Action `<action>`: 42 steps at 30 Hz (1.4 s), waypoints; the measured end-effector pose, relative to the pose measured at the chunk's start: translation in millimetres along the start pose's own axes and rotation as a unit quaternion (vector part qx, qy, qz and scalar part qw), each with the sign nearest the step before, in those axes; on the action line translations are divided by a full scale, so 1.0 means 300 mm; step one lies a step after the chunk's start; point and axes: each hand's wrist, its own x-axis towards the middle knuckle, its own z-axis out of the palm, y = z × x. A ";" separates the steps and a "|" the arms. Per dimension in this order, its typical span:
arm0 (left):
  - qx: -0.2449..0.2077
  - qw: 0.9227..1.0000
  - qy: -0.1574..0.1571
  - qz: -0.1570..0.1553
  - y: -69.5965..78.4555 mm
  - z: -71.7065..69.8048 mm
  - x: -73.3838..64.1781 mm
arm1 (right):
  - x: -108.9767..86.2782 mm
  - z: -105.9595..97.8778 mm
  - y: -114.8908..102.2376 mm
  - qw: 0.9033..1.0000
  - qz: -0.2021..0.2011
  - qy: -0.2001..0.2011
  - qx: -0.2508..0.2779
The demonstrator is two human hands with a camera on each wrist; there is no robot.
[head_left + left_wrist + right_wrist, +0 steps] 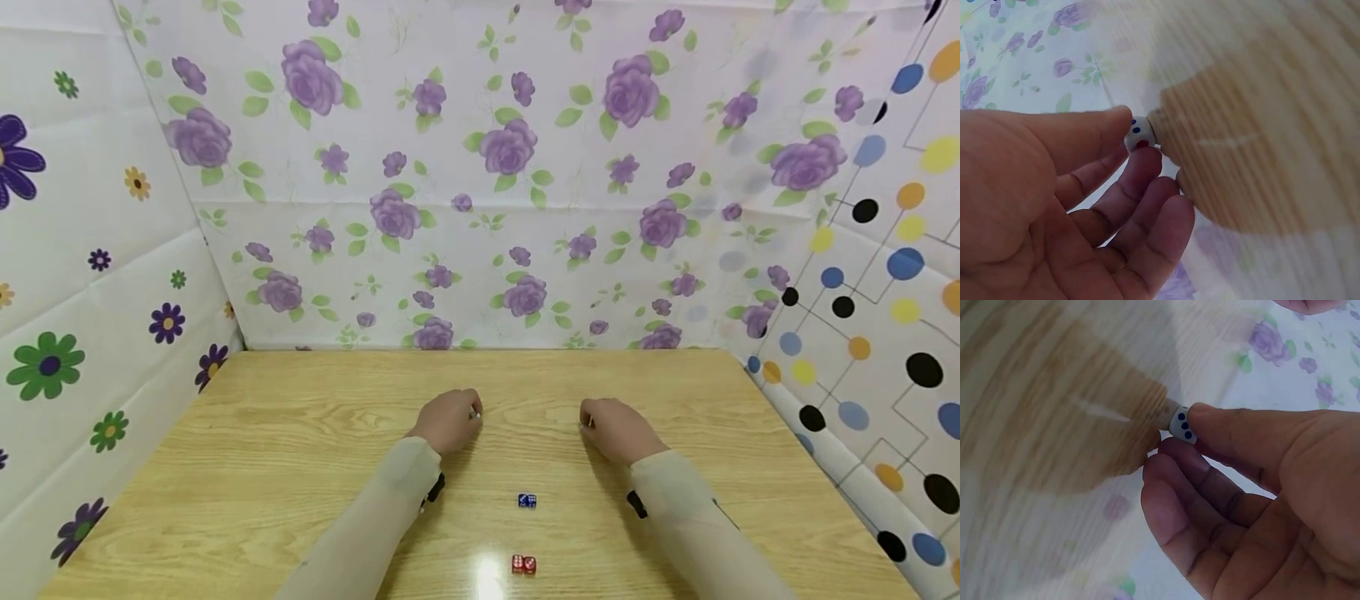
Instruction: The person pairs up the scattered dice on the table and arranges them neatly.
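My left hand (450, 421) pinches a white die (1140, 134) between thumb and fingertips, low over the wooden table. Blue pips and one red pip show on it in the left wrist view. On the other side, my right hand (617, 429) pinches a second white die (1182, 425), its visible face bearing a row of blue pips. Both hands are apart, about level with each other toward the back of the table. Between the forearms, two blue dice (527, 501) sit side by side. Closer to me lie two red dice (524, 565), also side by side.
The pale wooden table (300, 417) has a glossy surface that mirrors the hands. A cloth with purple roses (510, 150) hangs at its back edge. Flowered cloth (112, 333) walls the left side, dotted cloth (885, 333) the right. Each wrist wears a dark strap.
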 end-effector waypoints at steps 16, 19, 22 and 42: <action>-0.005 1.000 -0.008 -0.014 0.015 -0.001 -0.001 | 0.018 0.001 -0.013 1.000 0.003 0.003 -0.004; -0.004 1.000 -0.013 -0.013 0.013 0.003 0.001 | 0.019 0.004 -0.017 1.000 0.011 0.002 -0.003; -0.007 1.000 -0.015 -0.015 0.009 0.004 0.003 | 0.020 0.005 -0.019 1.000 0.014 0.005 -0.002; -0.029 1.000 -0.004 0.012 0.007 -0.003 -0.044 | 0.014 0.026 -0.012 0.999 0.035 0.006 0.035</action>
